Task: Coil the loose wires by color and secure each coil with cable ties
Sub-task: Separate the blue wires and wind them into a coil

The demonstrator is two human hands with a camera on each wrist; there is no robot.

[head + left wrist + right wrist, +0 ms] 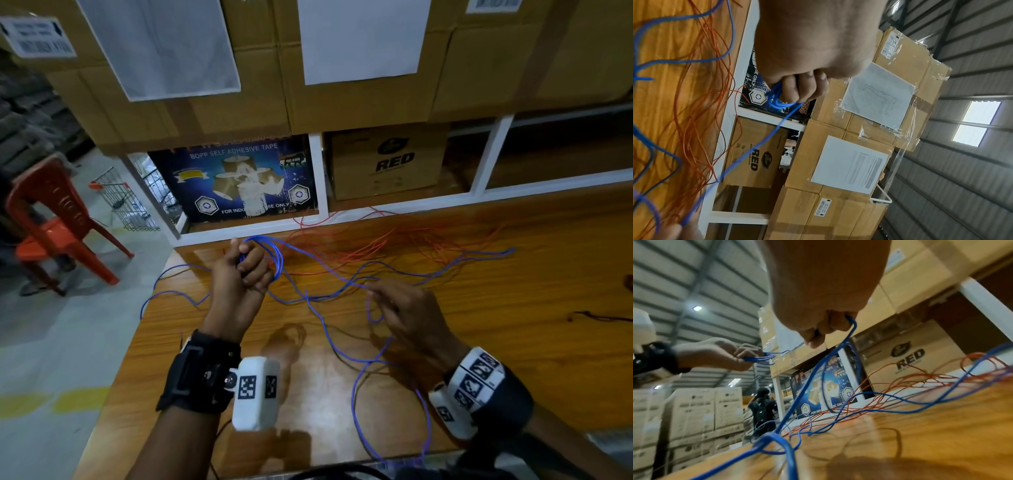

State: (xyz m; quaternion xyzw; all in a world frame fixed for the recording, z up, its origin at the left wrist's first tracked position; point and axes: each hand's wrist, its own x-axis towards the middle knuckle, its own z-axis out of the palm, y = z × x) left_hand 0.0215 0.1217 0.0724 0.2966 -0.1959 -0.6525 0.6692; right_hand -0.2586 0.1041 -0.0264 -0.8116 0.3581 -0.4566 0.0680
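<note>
We see a glossy wooden table (513,342) in a warehouse, with cardboard boxes (359,85) stacked behind it. The left hand (245,270), raised above the table, has its fingers curled around a small coil of blue wire (270,255). The right hand (407,311) pinches a loose strand of the same wire. Orange wires (376,246) lie tangled near the far edge of the table.

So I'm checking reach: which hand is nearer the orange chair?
Left. The left hand is raised at the table's chair-side edge; the right hand is further from the orange chair.
</note>
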